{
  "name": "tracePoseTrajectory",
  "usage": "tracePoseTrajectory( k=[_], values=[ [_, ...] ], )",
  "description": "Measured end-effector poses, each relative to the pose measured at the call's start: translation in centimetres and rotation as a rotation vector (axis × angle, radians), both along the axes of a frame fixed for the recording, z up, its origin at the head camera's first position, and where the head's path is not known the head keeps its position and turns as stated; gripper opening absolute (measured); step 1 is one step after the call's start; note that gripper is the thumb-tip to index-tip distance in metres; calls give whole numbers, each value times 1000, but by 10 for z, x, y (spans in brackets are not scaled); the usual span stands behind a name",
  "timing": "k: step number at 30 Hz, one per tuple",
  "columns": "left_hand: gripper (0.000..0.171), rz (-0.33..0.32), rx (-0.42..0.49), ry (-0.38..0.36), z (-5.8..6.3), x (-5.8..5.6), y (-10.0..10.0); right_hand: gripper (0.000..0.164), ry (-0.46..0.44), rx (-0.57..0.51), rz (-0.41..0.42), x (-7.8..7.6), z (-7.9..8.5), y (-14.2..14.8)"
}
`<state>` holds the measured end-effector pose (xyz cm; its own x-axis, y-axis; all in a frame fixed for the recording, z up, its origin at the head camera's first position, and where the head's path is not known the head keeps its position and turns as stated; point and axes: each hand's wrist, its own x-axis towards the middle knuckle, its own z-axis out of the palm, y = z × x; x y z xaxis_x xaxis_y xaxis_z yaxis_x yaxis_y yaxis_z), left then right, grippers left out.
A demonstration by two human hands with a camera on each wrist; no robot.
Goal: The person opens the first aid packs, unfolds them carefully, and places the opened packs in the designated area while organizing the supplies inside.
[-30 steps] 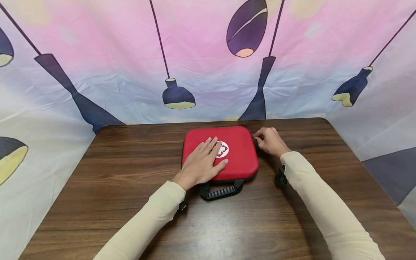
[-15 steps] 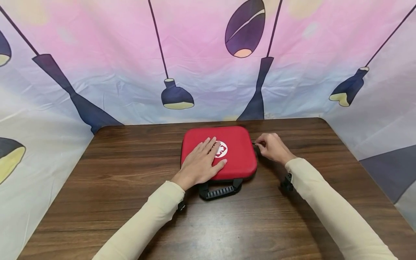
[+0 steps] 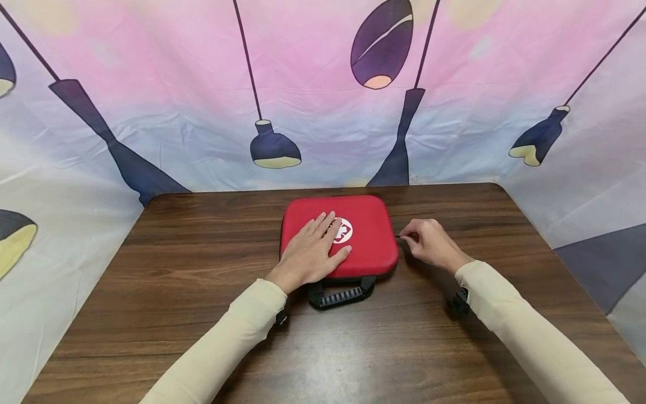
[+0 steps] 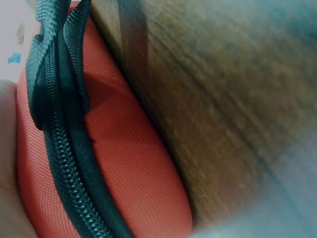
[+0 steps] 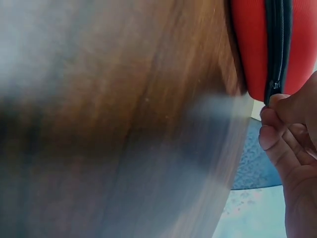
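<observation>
Your right hand (image 3: 430, 242), pinching the pull (image 5: 276, 85), now sits nearer you along the case (image 3: 370, 247), apparently working the zip (image 5: 278, 39); your left hand (image 3: 310, 252) lies spread on top.

Bright head view, pale glare on the near tabletop (image 3: 323, 359), which blurs hazily in both wrist views

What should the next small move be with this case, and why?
Probably draw the zipper slider a little along the side of the red case toward the handle. The right hand appears to pinch at it, the left hand rests on top, which should steady things, and the zipper teeth by the handle look meshed.
</observation>
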<state>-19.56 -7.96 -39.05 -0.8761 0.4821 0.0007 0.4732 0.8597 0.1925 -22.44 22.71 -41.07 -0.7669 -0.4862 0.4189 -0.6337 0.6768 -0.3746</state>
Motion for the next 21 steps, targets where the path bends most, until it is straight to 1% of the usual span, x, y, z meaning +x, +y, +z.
tracePoseTrajectory(
  k=[11,14,21],
  values=[
    [78,-2,9,4,-1,0,0,15,2,30,24,26,2,3],
    [78,-3,5,6,0,0,0,14,4,42,35,33,3,4],
    [78,-12,15,6,2,0,-1,12,-26,69,65,47,6,3]
  ],
)
